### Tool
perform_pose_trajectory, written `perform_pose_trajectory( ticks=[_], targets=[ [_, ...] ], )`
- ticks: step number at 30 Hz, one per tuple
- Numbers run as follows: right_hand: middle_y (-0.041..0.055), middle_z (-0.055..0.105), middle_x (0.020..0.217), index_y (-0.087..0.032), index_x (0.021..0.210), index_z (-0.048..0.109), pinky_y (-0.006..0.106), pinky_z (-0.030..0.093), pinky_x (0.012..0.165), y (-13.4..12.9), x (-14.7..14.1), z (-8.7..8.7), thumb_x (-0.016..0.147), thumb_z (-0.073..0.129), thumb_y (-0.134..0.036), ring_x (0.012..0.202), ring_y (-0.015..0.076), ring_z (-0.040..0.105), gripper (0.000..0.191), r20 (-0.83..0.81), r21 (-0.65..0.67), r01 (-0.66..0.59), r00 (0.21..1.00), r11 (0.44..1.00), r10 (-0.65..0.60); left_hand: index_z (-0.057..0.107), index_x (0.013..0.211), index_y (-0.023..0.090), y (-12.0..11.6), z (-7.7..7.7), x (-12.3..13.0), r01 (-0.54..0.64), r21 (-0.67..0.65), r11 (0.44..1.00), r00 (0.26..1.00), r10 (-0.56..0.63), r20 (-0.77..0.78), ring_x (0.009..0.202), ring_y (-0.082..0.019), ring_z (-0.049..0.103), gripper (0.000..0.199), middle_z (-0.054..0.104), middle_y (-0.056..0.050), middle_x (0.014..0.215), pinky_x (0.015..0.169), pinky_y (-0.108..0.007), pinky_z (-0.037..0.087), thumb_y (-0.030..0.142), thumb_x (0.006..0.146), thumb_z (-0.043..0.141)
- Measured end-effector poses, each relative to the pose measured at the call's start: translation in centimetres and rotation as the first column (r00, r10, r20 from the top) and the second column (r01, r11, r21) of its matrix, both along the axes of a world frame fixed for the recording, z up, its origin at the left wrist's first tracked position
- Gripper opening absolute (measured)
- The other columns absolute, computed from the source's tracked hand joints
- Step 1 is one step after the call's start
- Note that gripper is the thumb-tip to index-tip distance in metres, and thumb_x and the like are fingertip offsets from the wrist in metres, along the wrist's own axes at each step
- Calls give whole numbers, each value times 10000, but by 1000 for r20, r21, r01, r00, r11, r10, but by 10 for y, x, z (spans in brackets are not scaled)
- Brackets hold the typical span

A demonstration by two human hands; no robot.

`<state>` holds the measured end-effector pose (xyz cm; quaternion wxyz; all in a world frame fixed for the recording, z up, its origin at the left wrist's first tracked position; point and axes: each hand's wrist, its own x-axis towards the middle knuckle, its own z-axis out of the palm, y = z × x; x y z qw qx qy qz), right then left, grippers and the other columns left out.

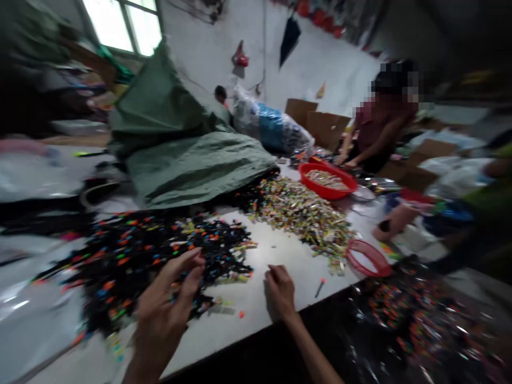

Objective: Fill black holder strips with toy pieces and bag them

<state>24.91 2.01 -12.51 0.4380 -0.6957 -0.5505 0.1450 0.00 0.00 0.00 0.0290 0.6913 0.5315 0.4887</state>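
Observation:
My left hand (pixel 166 301) is raised over the near edge of a heap of small black pieces with orange, green and blue tips (pixel 136 250). Its thumb and forefinger are brought together, and anything between them is too small or blurred to make out. Lower on the white tabletop (pixel 264 240), my right hand (pixel 281 290) rests with its fingers curled under. What those fingers hold, if anything, is hidden. To the right of it lies one thin dark piece with an orange tip (pixel 320 288). A small orange bit (pixel 241 314) sits between my hands.
Beyond my right hand spreads a pile of pale yellowish small pieces (pixel 304 213). A red basin (pixel 348 186) and a pink-red basket (pixel 368 258) stand beside it. Green sheeting (pixel 196 165) covers the back left. A bag of colourful pieces (pixel 424 320) is at lower right. Another person (pixel 380 122) works across the table.

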Motion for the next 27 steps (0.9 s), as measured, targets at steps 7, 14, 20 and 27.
perform_pose_trajectory(
  ticks=[7,14,20,27],
  targets=[
    [85,512,1159,-255,1338,353,323,463,721,9,-32,32,784,503,-405,810,178,587,593,206,-280,-337,893,899,400,355,1342,206,-8,-92,-44,-518,-128,846,738,366,-566,1331,-345,168,753,154,-178,1460,1035,-570,170,559,710,561],
    [93,479,1214,-284,1349,341,349,445,780,37,-88,34,812,502,-342,1069,248,491,563,536,-386,-288,703,876,467,231,1379,322,23,-109,-59,-611,-264,746,698,351,-624,1335,-396,65,845,112,-104,1486,984,-583,252,624,664,566],
    [112,523,1136,-235,1345,349,334,453,697,99,-100,44,846,455,-303,963,251,567,515,602,-406,-232,660,884,449,143,1395,331,97,-106,-49,-576,-338,745,763,340,-550,1319,-453,23,827,15,-119,1496,949,-658,226,555,714,557],
    [106,561,1199,-228,1251,493,343,462,774,132,-66,39,809,403,-167,980,235,595,455,710,-346,-344,512,873,483,254,1370,332,128,-73,-80,-265,-555,788,912,19,-409,1287,-435,219,900,149,-101,1484,917,-571,367,386,601,720]
  ],
)
